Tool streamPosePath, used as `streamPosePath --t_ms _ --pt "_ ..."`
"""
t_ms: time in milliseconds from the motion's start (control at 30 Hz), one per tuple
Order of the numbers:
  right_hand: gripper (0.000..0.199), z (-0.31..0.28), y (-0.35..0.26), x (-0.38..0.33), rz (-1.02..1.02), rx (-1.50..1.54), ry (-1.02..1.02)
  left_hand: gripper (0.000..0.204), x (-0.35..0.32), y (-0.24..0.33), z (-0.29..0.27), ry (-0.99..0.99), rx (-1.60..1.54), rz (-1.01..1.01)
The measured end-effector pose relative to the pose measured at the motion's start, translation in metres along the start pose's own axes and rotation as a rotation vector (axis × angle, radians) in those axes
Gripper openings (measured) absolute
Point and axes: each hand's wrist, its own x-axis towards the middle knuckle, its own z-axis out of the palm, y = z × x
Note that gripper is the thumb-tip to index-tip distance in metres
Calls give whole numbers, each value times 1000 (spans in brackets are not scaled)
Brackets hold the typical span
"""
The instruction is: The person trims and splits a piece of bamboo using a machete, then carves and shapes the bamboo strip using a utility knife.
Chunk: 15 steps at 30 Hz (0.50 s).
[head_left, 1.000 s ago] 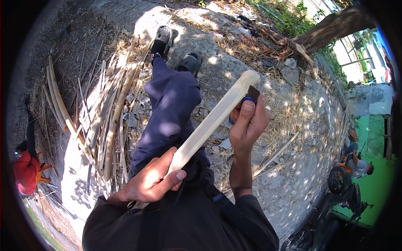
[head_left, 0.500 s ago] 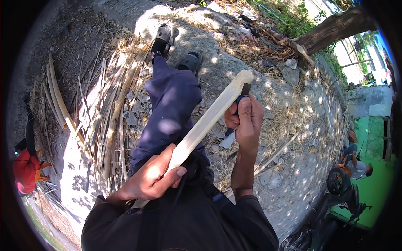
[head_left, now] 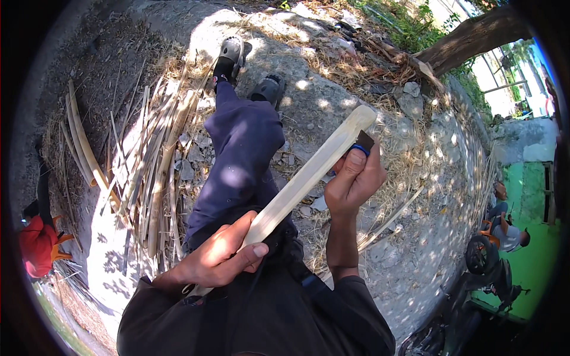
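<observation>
A long pale strip of split wood, like bamboo, slants from my lap up to the right. My left hand is closed round its lower part, thumb on top. In my right hand is a knife with a blue handle and a short dark blade. Its thumb presses against the blue part, and most of the handle is hidden in the fingers. The blade lies close beside the strip's upper end; whether it touches the wood I cannot tell. The strip's low end passes behind my left hand.
Cut bamboo poles and strips lie heaped on the left. Beyond my outstretched legs are stones and dry straw. A tree trunk leans at upper right. A person in red sits far left; another person sits near a motorcycle.
My right hand with the knife has moved slightly right, and its wrist has turned, showing more blade. The strip's far end has shifted a little right. My left hand keeps its hold.
</observation>
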Motion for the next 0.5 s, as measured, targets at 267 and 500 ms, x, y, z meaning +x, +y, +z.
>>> streamPosePath --t_ms 267,500 --pt "29 6 -3 -3 86 172 68 33 1 -9 -1 -91 -164 -11" --pt "38 -2 -11 0 222 378 35 31 -1 -11 0 -124 -229 18"
